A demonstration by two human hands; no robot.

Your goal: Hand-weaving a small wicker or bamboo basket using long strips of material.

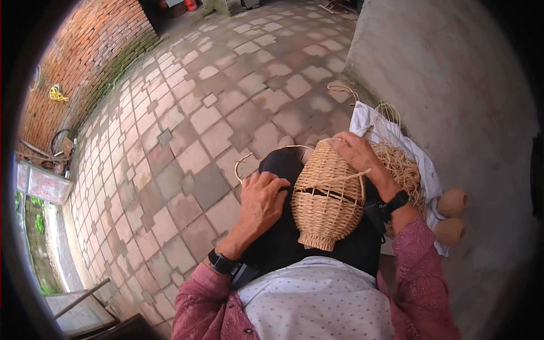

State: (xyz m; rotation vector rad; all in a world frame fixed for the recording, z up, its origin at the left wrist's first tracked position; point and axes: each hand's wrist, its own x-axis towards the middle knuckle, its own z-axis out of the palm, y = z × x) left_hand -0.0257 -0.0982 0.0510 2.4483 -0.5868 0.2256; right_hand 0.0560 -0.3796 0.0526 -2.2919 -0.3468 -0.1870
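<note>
A vase-shaped woven basket (326,209) of pale straw-coloured cord lies on my lap, its narrow rimmed neck toward me. A dark gap crosses its middle, bridged by a few upright strands. My right hand (352,152) is closed over the basket's far end, fingers on the weave. To the left of the basket, my left hand (262,198) has curled fingers over my dark-clad thigh. A thin cord (237,166) loops out from beside those fingers; their grip is partly hidden. Another loose cord end sticks out at the basket's right side.
A heap of loose cord (399,170) lies on a white cloth (422,156) to my right. Two small round tan pots (451,231) sit beside it, near a grey wall (442,85). Paving blocks (187,153) stretch ahead and left to a brick wall (96,56).
</note>
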